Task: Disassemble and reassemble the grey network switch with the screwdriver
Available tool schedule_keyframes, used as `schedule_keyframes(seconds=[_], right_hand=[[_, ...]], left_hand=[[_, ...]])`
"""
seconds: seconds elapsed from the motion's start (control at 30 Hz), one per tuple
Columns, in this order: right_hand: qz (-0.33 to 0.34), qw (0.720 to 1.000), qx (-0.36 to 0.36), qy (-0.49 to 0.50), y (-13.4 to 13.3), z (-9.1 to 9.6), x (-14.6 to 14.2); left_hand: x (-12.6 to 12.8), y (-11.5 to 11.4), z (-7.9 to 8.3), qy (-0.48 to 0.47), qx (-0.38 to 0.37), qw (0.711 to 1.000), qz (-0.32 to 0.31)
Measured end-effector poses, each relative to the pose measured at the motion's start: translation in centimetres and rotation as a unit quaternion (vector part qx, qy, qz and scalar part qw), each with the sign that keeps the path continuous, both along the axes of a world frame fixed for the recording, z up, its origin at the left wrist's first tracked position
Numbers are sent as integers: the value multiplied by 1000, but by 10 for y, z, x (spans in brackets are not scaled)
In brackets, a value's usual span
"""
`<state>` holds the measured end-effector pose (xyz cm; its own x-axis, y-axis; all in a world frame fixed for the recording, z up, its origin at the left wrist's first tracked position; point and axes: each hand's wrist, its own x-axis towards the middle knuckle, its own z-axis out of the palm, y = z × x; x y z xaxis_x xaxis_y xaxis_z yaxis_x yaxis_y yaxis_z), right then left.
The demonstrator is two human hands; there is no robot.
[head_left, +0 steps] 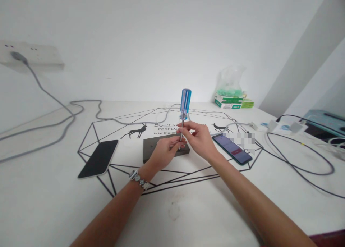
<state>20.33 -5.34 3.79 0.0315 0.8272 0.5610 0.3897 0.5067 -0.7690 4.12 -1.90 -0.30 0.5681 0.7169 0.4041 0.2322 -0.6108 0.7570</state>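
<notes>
A screwdriver (pixel 185 101) with a clear blue handle stands nearly upright, tip down, over a dark flat box (pixel 149 150). The fingers of my right hand (pixel 199 137) pinch its metal shaft just below the handle. Lower down, my left hand (pixel 165 152), with a watch or bracelet at the wrist, is closed around the shaft near the tip. Whether those left fingers also hold a small screw is hidden. The box lies on the white table, partly covered by both hands, and small dark marks show on its top.
A dark-screened tablet or phone (pixel 99 159) lies at left, and a lit phone (pixel 233 149) at right. Grey cable (pixel 63 135) runs from the wall socket (pixel 35 54). Chargers (pixel 283 126) and a looped black cable (pixel 299 171) lie at right. Boxes (pixel 228 100) carry a plastic bag (pixel 230 83) behind.
</notes>
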Motion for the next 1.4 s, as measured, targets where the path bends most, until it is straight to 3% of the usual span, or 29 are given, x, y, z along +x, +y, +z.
schedule_keyframes(seconds=[0.3,0.47,0.7,0.83,1.0,1.13,1.4], right_hand=[[-48,998,23,15,2,-4,-8],[-69,997,10,26,4,-9,-9],[11,1000,-4,-2,2,-10,-5],[1,1000,5,8,3,-10,-4],[-42,998,35,12,1,-10,-7],[-64,997,31,3,-2,-11,-11],[16,1000,2,-19,-3,-8,-6]], left_hand=[[5,2,-4,-36,48,994,94],[4,4,-3,-44,10,998,53],[-5,5,1,-23,-28,999,-18],[-3,3,1,-25,-14,1000,-6],[5,-2,-3,-56,14,996,73],[7,-4,-4,-62,13,993,100],[0,1,-5,-43,-15,999,10]])
